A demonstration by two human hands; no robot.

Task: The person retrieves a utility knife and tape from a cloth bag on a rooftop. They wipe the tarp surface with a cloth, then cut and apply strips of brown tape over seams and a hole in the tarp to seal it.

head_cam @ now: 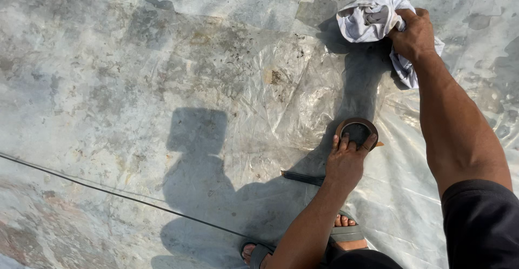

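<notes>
Plastic sheet (162, 85) runs past every frame edge; wide bare stretch to the left, crossed only by a thin black cord (108, 192). Left hand (346, 161) low centre, fingers curled over a brown tape roll (357, 130) resting on the sheet. Right hand (413, 34) top right, fist bunched around a white rag (373, 15) pressed on the sheet. Sandalled feet (346, 234) below.

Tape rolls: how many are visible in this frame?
1. The brown tape roll lies on the plastic sheet under the left hand. The right hand holds a white cloth, which could hide others.
</notes>
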